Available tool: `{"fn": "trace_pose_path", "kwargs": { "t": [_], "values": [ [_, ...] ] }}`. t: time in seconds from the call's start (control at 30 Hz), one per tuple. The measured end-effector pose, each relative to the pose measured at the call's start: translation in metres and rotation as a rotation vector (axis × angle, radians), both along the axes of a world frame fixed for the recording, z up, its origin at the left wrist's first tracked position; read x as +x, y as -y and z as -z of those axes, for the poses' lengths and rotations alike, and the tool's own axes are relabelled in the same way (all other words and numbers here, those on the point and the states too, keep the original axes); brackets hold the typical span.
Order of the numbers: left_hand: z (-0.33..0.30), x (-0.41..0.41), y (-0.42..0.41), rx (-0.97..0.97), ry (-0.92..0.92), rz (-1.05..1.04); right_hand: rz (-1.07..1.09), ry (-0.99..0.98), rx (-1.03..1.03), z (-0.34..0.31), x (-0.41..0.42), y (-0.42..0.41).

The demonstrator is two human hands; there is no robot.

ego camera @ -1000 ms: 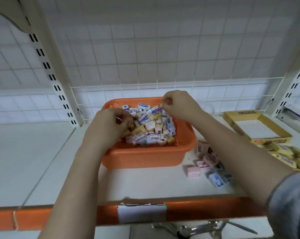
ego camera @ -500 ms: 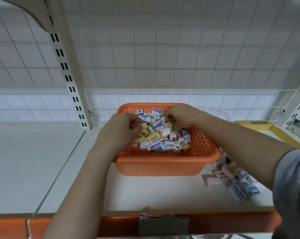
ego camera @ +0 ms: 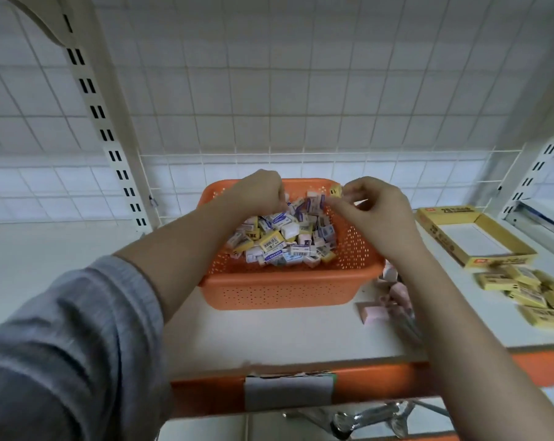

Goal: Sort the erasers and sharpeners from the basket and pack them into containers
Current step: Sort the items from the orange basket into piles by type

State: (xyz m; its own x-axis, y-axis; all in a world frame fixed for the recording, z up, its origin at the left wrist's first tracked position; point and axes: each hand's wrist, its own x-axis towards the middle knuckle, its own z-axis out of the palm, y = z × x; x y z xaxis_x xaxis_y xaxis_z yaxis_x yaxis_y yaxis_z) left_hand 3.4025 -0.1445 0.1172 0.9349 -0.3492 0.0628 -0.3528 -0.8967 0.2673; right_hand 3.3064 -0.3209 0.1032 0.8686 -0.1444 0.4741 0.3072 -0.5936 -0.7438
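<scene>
An orange perforated basket (ego camera: 288,288) stands on the white shelf, heaped with several small boxed erasers (ego camera: 282,243) in yellow, white and blue. My left hand (ego camera: 263,192) is over the basket's far left part, fingers curled down into the heap; what they hold is hidden. My right hand (ego camera: 374,205) is lifted over the far right rim and pinches a small yellow eraser (ego camera: 335,190) at its fingertips. An open yellow cardboard box (ego camera: 444,218) lies to the right.
Several yellow erasers (ego camera: 530,294) lie loose on the shelf at the far right. Pink pieces (ego camera: 376,313) sit just right of the basket, partly behind my right forearm. A wire grid backs the shelf. The orange shelf edge (ego camera: 380,377) runs along the front.
My right hand has risen out of the heap with a yellow eraser pinched in it. My left hand has shifted toward the basket's back. The camera has turned, bringing the yellow box into view.
</scene>
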Motion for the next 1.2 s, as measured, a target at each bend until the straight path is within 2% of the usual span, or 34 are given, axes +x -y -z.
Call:
{"fn": "trace_pose_path", "kwargs": {
  "t": [0.17,0.33,0.57,0.8,1.0,1.2],
  "values": [
    [0.01,0.008,0.015,0.111,0.0,-0.037,0.061,0.048,0.349,0.01,-0.047,0.002],
    [0.011,0.006,0.018,0.096,0.028,-0.083,0.099,0.025,0.425,0.013,-0.057,0.008],
    [-0.025,-0.016,0.018,-0.163,0.101,-0.046,0.148,0.067,0.459,0.009,-0.058,0.02],
    [-0.038,-0.078,0.067,-0.478,0.14,0.026,0.173,0.156,0.544,-0.001,-0.07,0.078],
    [-0.016,-0.12,0.148,-0.584,0.165,0.011,0.215,0.123,0.419,0.003,-0.09,0.173],
    [0.009,-0.164,0.224,-0.652,0.053,-0.069,0.346,-0.08,0.088,0.021,-0.098,0.278]
  ]
}}
